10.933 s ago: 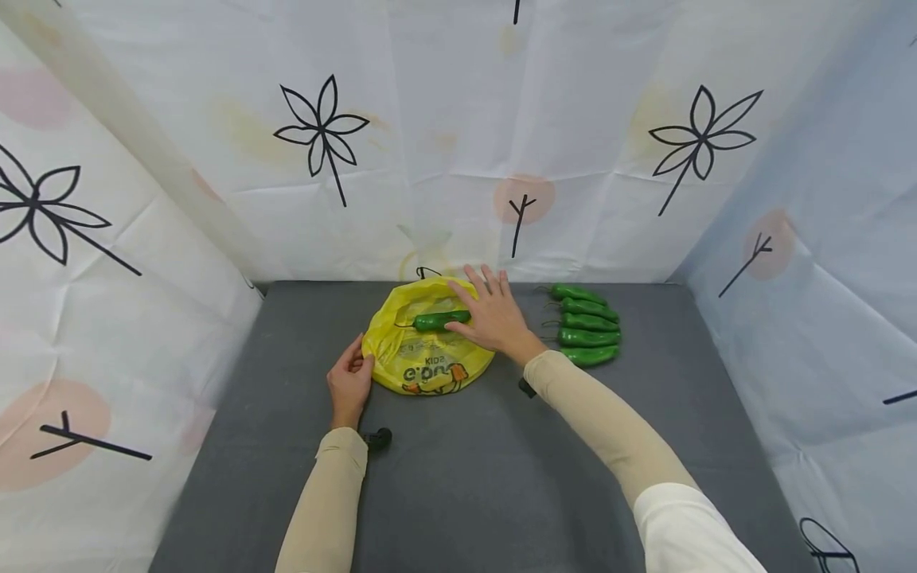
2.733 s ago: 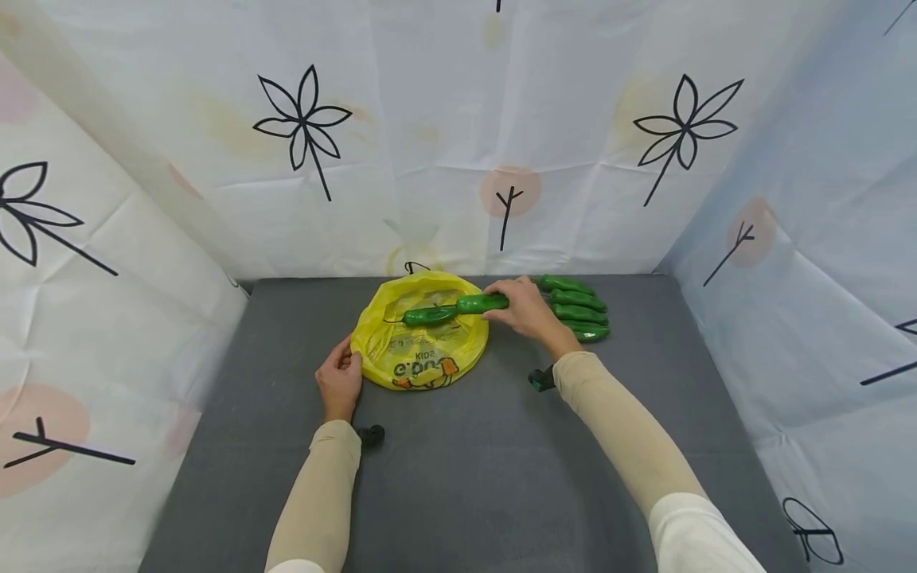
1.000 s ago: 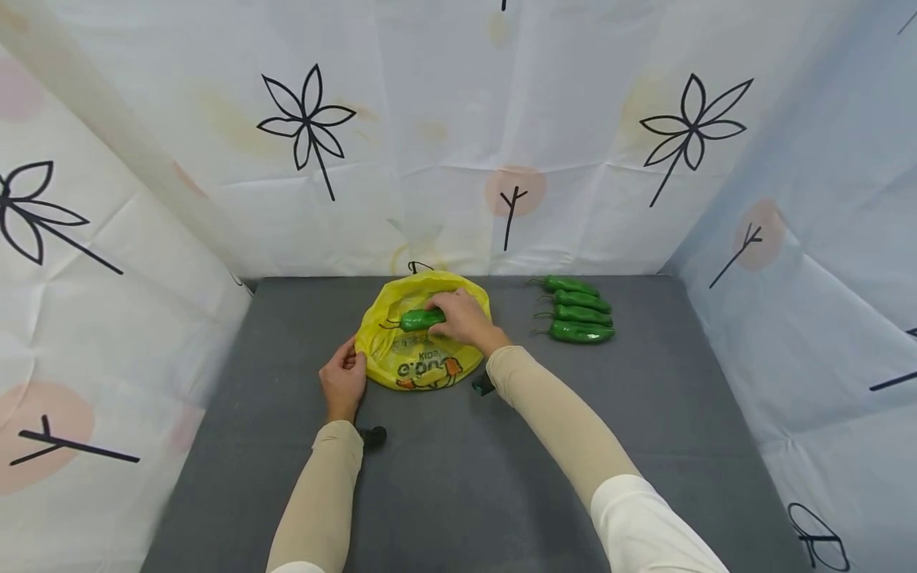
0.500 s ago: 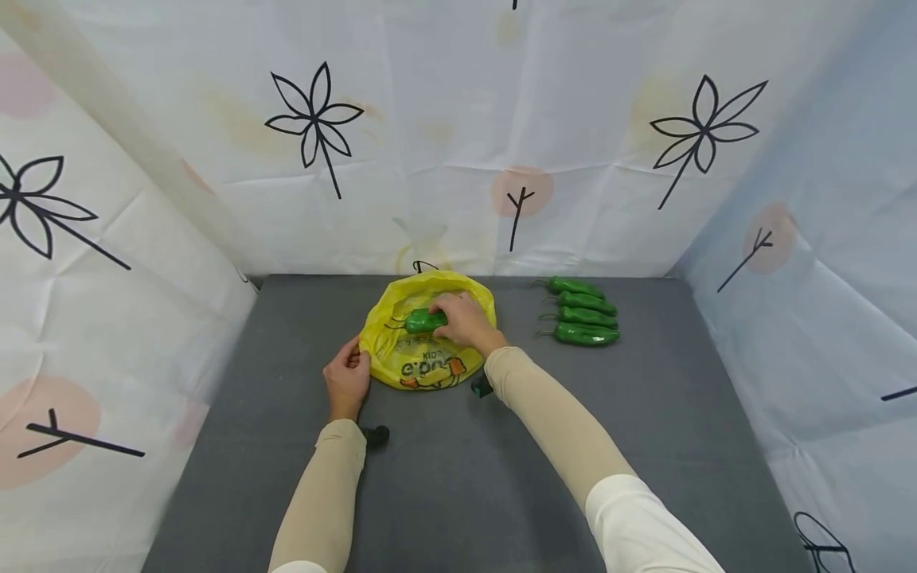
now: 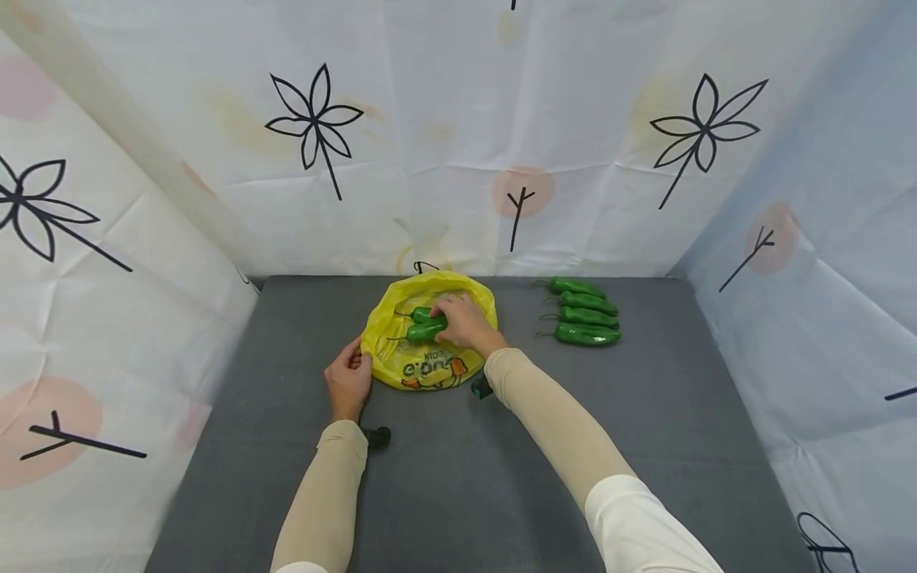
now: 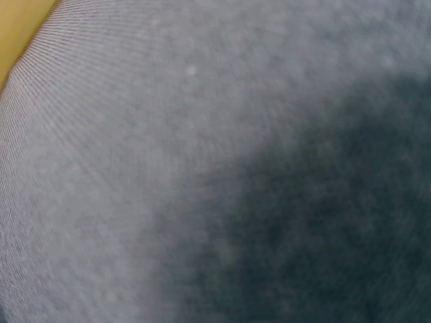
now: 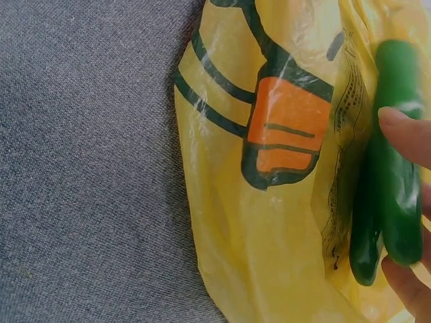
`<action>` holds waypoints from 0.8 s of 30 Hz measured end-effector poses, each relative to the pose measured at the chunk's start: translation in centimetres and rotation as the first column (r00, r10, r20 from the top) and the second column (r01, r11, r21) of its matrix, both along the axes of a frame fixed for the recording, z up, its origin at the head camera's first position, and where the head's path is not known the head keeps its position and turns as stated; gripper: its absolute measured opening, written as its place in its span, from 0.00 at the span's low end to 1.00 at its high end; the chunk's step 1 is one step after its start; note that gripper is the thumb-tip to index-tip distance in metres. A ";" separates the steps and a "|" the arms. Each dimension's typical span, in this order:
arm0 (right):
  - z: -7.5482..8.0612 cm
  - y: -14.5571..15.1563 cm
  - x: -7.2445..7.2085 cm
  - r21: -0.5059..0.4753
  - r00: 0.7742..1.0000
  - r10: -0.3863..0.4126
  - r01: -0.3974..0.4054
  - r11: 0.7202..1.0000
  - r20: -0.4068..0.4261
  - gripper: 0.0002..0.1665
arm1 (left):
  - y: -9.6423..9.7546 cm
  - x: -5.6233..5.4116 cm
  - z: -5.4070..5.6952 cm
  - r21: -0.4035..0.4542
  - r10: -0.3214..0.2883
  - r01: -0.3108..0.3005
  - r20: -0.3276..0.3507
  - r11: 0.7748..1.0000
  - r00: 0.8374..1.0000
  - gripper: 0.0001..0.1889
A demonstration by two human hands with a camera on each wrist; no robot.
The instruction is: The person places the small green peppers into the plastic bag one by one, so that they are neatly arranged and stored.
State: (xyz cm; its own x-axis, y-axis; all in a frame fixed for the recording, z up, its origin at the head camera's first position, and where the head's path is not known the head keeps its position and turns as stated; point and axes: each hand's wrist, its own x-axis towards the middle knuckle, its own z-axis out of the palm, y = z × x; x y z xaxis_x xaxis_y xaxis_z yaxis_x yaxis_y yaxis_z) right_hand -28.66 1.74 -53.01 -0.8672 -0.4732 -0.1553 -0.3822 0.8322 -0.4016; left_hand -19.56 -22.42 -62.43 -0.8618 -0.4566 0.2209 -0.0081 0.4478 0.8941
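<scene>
A yellow plastic bag (image 5: 401, 364) lies open on the table. My left hand (image 5: 349, 376) pinches its left rim. My right hand (image 5: 467, 325) reaches into the bag mouth with thumb and fingers round a long green chili pepper (image 5: 427, 330). Beside that one lies a second green pepper (image 5: 420, 314), partly covered by the fingers. In the right wrist view the thumb lies across the held pepper (image 7: 399, 202), and the other pepper (image 7: 365, 242) shows against it. The left wrist view is mostly blurred grey cloth, with a bit of yellow bag (image 6: 20, 30) in the corner.
To the right of the bag, several green peppers (image 5: 587, 317) lie in a row, stems pointing left. Grey cloth (image 5: 458, 477) covers the table. White printed curtains (image 5: 444, 143) stand at the back and both sides.
My right hand has taken one pepper from the row and carried it left into the bag. Over the last half second, the two peppers there have come to show separately. My left hand stays at the rim.
</scene>
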 end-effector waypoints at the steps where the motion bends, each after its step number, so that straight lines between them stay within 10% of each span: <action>1: 0.0 0.0 0.0 0.007 1.000 -0.004 0.004 1.000 0.004 0.28 | 0.0 0.0 0.0 0.000 -0.001 0.001 -0.002 1.000 1.000 0.19; 24: 0.7 0.0 0.4 0.032 0.998 0.009 -0.007 0.999 -0.065 0.22 | -0.1 -0.1 -0.4 0.009 -0.013 0.013 0.009 1.000 1.000 0.19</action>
